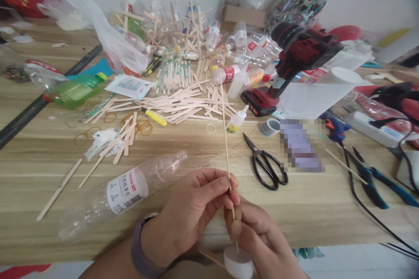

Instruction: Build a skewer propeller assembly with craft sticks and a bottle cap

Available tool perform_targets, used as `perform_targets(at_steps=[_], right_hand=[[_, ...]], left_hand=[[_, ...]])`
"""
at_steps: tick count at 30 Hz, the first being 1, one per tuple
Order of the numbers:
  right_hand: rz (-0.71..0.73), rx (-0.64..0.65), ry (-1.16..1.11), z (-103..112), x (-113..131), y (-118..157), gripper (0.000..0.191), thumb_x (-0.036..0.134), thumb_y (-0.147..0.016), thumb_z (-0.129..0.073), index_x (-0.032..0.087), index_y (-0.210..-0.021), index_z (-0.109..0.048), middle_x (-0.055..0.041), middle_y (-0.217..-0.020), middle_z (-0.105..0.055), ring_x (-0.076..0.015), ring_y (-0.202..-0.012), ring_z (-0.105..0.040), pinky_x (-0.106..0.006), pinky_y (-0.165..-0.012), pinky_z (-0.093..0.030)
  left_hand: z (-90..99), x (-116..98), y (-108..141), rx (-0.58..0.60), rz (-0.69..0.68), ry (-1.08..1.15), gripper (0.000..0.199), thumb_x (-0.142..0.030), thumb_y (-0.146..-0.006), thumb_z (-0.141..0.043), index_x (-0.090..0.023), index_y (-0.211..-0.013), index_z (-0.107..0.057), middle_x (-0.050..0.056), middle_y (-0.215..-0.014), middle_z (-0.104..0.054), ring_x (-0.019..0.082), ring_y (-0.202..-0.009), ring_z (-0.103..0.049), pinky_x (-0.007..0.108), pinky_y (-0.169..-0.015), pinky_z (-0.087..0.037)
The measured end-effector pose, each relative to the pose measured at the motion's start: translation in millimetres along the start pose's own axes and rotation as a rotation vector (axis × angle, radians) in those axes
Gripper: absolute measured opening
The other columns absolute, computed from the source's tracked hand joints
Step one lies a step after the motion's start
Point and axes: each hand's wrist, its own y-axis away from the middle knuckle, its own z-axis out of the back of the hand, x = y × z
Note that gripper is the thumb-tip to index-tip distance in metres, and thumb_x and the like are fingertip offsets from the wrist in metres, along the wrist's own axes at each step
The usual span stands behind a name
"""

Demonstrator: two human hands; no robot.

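My left hand [199, 196] pinches a long thin bamboo skewer [224, 133] between thumb and fingers. Just below, my right hand [255, 231] has its fingers closed round the skewer's lower part. The skewer rises away from me, tilted slightly left. Its near end meets or passes in front of a white round piece [238, 266] beside my right hand; whether they are joined I cannot tell. A flat wooden stick [212, 256] shows partly at that round piece's left. Left of my hands lies a clear plastic bottle [127, 189]; black-handled scissors [265, 165] rest to the right.
Behind lie many loose craft sticks [183, 102], a yellow cutter [155, 117], a glue bottle [238, 120] and a tape roll [270, 127]. A red drill [299, 59] stands back right. Pliers [369, 181] and a corded glue gun [338, 128] lie right.
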Motion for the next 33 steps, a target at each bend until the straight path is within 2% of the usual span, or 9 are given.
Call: perform_targets(at_steps=[3,5,10,13,15,20,24,29,33], right_hand=[[-0.093,-0.003,-0.149,-3,-7,3,0.043,0.051,-0.089,-0.052,0.021,-0.061,-0.038,0.0046,-0.059,-0.035,-0.0103,-0.054,-0.032,-0.023,-0.051,-0.031],[-0.074,-0.027,-0.187,-5,-10,2,0.046,0.053,-0.088,-0.053,0.021,-0.06,-0.038,0.0051,-0.058,-0.034,-0.0097,-0.053,-0.03,-0.023,-0.05,-0.03],[0.158,-0.113,0.127,-6,-3,-4,0.035,0.029,-0.091,-0.048,0.02,-0.059,-0.036,0.0041,-0.06,-0.037,-0.0097,-0.054,-0.033,-0.022,-0.05,-0.03],[0.175,-0.16,0.333,-3,4,-4,0.03,0.018,-0.088,-0.047,0.02,-0.061,-0.034,0.0034,-0.063,-0.04,-0.0107,-0.058,-0.037,-0.022,-0.054,-0.034],[0.166,-0.151,0.333,-1,5,-3,0.029,0.017,-0.087,-0.046,0.021,-0.061,-0.034,0.0036,-0.063,-0.04,-0.0108,-0.057,-0.036,-0.022,-0.054,-0.033],[0.023,-0.048,-0.003,-3,-5,0,0.036,0.034,-0.091,-0.048,0.021,-0.06,-0.037,0.0049,-0.059,-0.036,-0.0097,-0.052,-0.03,-0.022,-0.048,-0.028],[-0.053,-0.046,-0.175,-6,-14,0,0.046,0.053,-0.089,-0.052,0.021,-0.06,-0.038,0.0054,-0.057,-0.035,-0.0092,-0.051,-0.029,-0.022,-0.048,-0.028],[-0.008,-0.038,-0.087,-4,-8,-5,0.048,0.056,-0.091,-0.049,0.02,-0.061,-0.04,0.0054,-0.057,-0.037,-0.0086,-0.05,-0.03,-0.021,-0.047,-0.03],[0.061,-0.014,0.162,7,6,-8,0.043,0.053,-0.094,-0.047,0.019,-0.068,-0.051,0.0021,-0.065,-0.048,-0.0105,-0.056,-0.043,-0.022,-0.053,-0.039]], left_hand=[[-0.8,-1,0,0.005,0.001,0.01,0.015,-0.021,-0.074,-0.08,-0.008,-0.071,-0.073,0.002,-0.061,-0.068,0.005,-0.052,-0.058,0.011,-0.052,-0.046],[-0.7,-1,-1,-0.004,-0.001,0.018,0.015,-0.021,-0.074,-0.08,-0.008,-0.071,-0.073,0.002,-0.061,-0.068,0.005,-0.052,-0.058,0.011,-0.053,-0.046],[1.4,2,-2,-0.047,-0.012,0.005,0.015,-0.022,-0.073,-0.081,-0.009,-0.073,-0.073,0.001,-0.062,-0.067,0.005,-0.055,-0.057,0.012,-0.055,-0.045],[2.1,3,-2,-0.063,-0.02,-0.018,0.015,-0.022,-0.073,-0.081,-0.01,-0.073,-0.072,0.0,-0.062,-0.066,0.005,-0.055,-0.056,0.012,-0.055,-0.044],[1.8,3,-2,-0.062,-0.028,-0.029,0.015,-0.022,-0.074,-0.08,-0.01,-0.072,-0.072,0.0,-0.062,-0.066,0.004,-0.054,-0.056,0.012,-0.054,-0.043],[0.3,2,-1,-0.044,-0.012,-0.023,0.017,-0.024,-0.072,-0.081,-0.01,-0.072,-0.072,0.001,-0.061,-0.067,0.005,-0.053,-0.056,0.013,-0.054,-0.044],[-0.1,2,-1,-0.065,-0.019,-0.026,0.018,-0.025,-0.07,-0.082,-0.009,-0.073,-0.072,0.001,-0.06,-0.067,0.004,-0.052,-0.056,0.012,-0.053,-0.044],[0.4,2,-3,-0.101,-0.023,-0.048,0.022,-0.027,-0.068,-0.083,-0.01,-0.073,-0.071,0.0,-0.059,-0.066,0.004,-0.052,-0.053,0.012,-0.052,-0.042],[0.4,-2,-3,-0.116,-0.053,-0.089,0.02,-0.028,-0.069,-0.082,-0.011,-0.071,-0.071,-0.001,-0.059,-0.064,0.005,-0.052,-0.052,0.012,-0.05,-0.041]])
